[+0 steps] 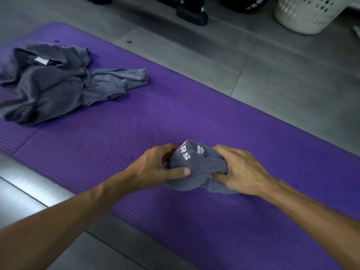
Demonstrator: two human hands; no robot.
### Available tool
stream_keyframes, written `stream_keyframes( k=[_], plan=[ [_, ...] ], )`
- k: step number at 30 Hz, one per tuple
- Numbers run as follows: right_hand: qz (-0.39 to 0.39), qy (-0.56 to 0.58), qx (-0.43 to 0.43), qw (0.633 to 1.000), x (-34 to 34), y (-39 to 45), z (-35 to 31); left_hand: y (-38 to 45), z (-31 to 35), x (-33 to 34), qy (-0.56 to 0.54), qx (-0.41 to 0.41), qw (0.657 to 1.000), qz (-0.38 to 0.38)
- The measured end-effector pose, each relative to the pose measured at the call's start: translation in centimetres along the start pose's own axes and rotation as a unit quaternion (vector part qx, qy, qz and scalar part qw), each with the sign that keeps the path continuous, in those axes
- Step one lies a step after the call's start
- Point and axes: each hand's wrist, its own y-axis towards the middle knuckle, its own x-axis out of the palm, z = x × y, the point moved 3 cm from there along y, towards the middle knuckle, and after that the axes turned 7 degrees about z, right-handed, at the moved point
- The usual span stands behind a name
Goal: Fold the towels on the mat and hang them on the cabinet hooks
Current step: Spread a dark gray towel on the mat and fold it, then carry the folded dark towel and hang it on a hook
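A small grey towel (pixel 196 168) with white lettering lies bunched up on the purple mat (pixel 194 114), near its middle. My left hand (pixel 157 164) grips the towel's left side, thumb pressed across its front. My right hand (pixel 239 168) grips the right side, fingers curled into the cloth. A second grey towel (pixel 58 84) with a white label lies crumpled on the mat at the far left, apart from both hands. No cabinet hooks are in view.
Grey tiled floor (pixel 272 75) surrounds the mat. A white perforated laundry basket (pixel 309 14) stands at the top right. A dark stand's foot (pixel 192 16) sits at the top centre, beyond the mat's far edge.
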Motion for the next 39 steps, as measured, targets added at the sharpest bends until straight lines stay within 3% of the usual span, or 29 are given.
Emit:
stream_keyframes(
  k=[3, 5, 10, 18, 26, 33, 39],
  plan=[
    [0.017, -0.01, 0.09, 0.996, 0.1, 0.5, 0.8, -0.6, -2.3, -0.5, 0.184, 0.001, 0.976, 0.113],
    [0.054, 0.005, 0.158, 0.986, -0.1, 1.0, 1.0, -1.4, -3.1, -0.4, 0.231, 0.006, 0.961, 0.152],
    [0.133, 0.046, 0.267, 0.953, -0.3, 1.2, -0.1, -3.1, -2.9, 0.8, 0.32, 0.023, 0.94, 0.12],
    [0.183, 0.119, 0.347, 0.912, -3.4, -1.4, -4.1, -3.6, 5.5, 0.5, 0.412, 0.079, 0.907, 0.035],
    [0.222, 0.169, 0.409, 0.869, -19.3, -6.3, -8.8, -5.9, 23.1, -1.5, 0.393, 0.099, 0.914, -0.026],
    [0.244, 0.151, 0.459, 0.84, -39.1, -13.7, -9.9, -7.2, 43.0, -2.3, 0.375, 0.114, 0.92, -0.014],
    [0.267, 0.15, 0.465, 0.831, -55.4, -23.1, -8.1, -9.6, 60.5, 0.9, 0.389, 0.14, 0.91, -0.005]
  ],
)
